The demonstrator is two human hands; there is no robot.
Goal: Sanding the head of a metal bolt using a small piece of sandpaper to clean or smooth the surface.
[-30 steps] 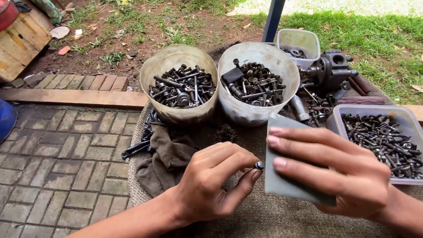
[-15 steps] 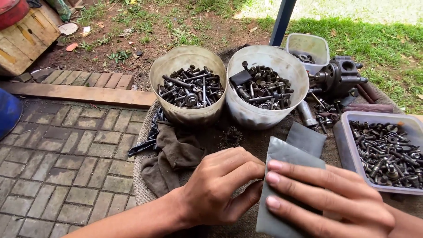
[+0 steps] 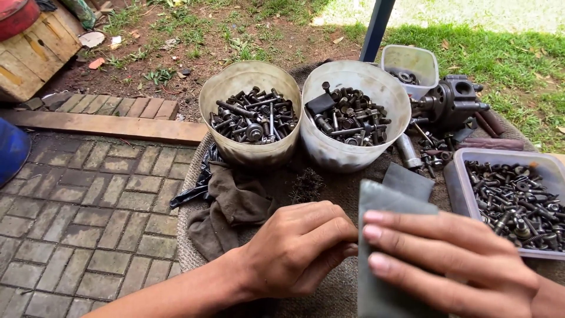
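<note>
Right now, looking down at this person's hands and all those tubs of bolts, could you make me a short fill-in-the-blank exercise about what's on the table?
1. The right hand presses flat on a grey sheet of ____ paper.
2. The two round cream plastic buckets are filled with dark metal ____.
3. A crumpled brown ____ lies just beyond the left hand.
4. The ground left of the table is paved with grey ____.

Missing words: abrasive; bolts; rag; bricks
</note>
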